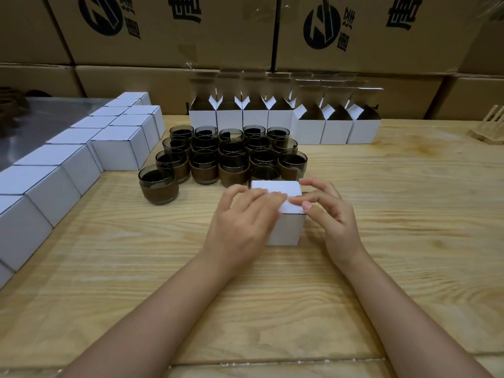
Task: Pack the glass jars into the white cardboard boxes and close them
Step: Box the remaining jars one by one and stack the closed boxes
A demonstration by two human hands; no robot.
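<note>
Your bench [395,214] is pale, grained wood. The white box [287,230] you are working on stands closed on it, and all positions below are taken from that box.

Your left hand [242,222] covers its left side, with the fingers [261,196] laid nearly straight across the lid, pressing and not gripping. Your right hand [332,214] is at its right edge, loosely bent and spread, one finger resting on the lid and the thumb at the near corner.

- Directly behind the box: the glass jars [231,156], grouped close together.
- Farther behind: a row of open white boxes [283,124], flaps upright.
- Left of the box: closed white boxes [81,151] in stepped rows.
- Far right: a wooden rack [488,129].
- Behind everything: printed brown cartons [191,36] stacked into a wall.
</note>
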